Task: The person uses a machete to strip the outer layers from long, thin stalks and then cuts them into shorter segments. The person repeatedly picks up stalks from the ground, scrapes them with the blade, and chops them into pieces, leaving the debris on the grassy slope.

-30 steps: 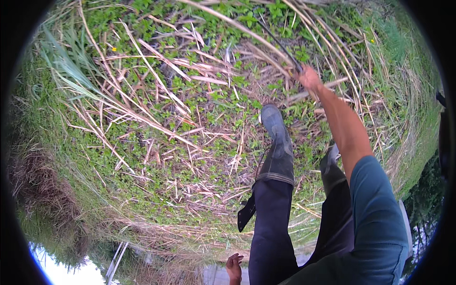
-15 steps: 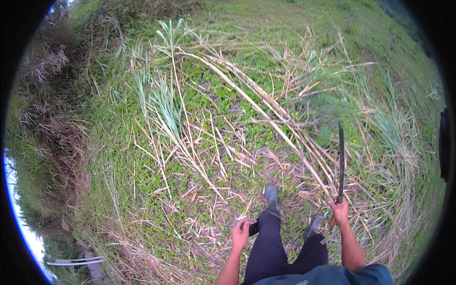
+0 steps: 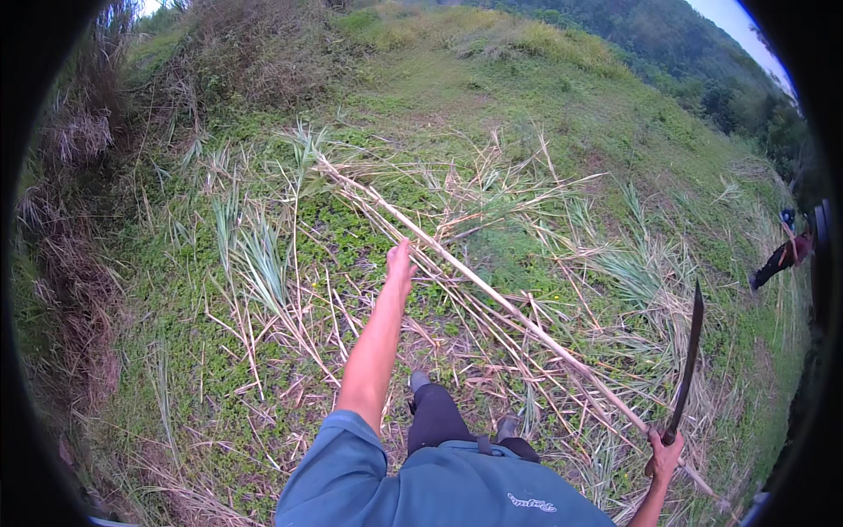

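Machete [image 3: 689, 369] is gripped by its handle in the right hand [image 3: 665, 453], with the dark, slightly curved blade pointed up and away from the body. The long pale stalk [image 3: 518, 314] is seen passing right at that hand; whether it is also held there cannot be told. Left hand [image 3: 399, 263] is stretched forward, arm extended, and placed just beside the far half of the stalk; finger closure and contact cannot be told at this size. The stalk is laid diagonally, from far left to near right, across the front of the body. Thinner dry stalks [image 3: 479, 312] are strewn alongside and under it. Green leaf blades [image 3: 261, 263] are spread to the left, and more leafy tops [image 3: 637, 277] to the right. Below, a teal shirt [image 3: 492, 487], dark trousers [image 3: 437, 417] and grey boots [image 3: 419, 380] are seen. Brown brush [image 3: 75, 255] is seen at far left. Another person [image 3: 784, 255] is partly shown at the right rim. Farther off, a grassy slope [image 3: 474, 97] is backed by trees [image 3: 659, 66].
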A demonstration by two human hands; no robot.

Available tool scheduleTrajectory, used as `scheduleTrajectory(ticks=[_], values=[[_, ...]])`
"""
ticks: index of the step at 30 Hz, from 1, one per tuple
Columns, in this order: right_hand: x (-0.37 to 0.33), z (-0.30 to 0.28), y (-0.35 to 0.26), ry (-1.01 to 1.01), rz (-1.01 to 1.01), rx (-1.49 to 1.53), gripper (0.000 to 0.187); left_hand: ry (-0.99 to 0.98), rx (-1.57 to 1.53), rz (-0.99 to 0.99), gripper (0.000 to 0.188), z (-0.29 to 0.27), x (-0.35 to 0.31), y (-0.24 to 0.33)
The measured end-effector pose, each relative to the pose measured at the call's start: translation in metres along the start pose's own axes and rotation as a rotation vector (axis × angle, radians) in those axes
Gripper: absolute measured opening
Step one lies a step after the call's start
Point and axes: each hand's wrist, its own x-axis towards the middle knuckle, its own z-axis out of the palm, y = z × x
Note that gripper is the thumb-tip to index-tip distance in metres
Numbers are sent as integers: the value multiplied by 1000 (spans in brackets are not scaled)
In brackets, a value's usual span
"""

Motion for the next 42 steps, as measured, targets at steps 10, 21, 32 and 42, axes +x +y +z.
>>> scheduleTrajectory(ticks=[10, 21, 32, 42], values=[[-16, -260, 70, 603, 49, -652, 34, -206, -838, -27, 44, 16, 60, 101], [-83, -14, 66, 695, 553, 328, 34, -530, -553, -309, 39, 119, -258, -99], [-194, 113, -29, 298, 634, 127, 36, -405, -503, -248, 11, 129, -224, -92], [-232, 199, -190, 248, 448, -34, 36, -1103, -565, -32, 26, 167, -172, 13]])
